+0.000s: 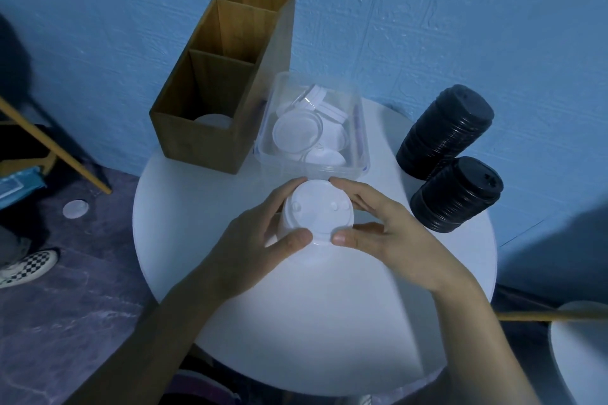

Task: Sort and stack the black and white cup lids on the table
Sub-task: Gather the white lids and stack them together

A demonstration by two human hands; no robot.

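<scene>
A stack of white lids (pixel 316 210) stands near the middle of the round white table (pixel 316 306). My left hand (pixel 260 243) grips its left side, thumb on the near rim. My right hand (pixel 378 230) grips its right side, thumb also at the near rim. Behind the stack, a clear plastic container (pixel 358 154) holds several loose white lids (pixel 297 133). Two tall stacks of black lids stand at the table's right: the farther black stack (pixel 444 131) and the nearer black stack (pixel 457 194).
A wooden divided box (pixel 210 138) stands at the table's back left with a white lid (pixel 212 121) in its near compartment. One white lid (pixel 75 208) lies on the floor at the left. A person's checkered shoe (pixel 28 266) is near it. A blue wall is behind.
</scene>
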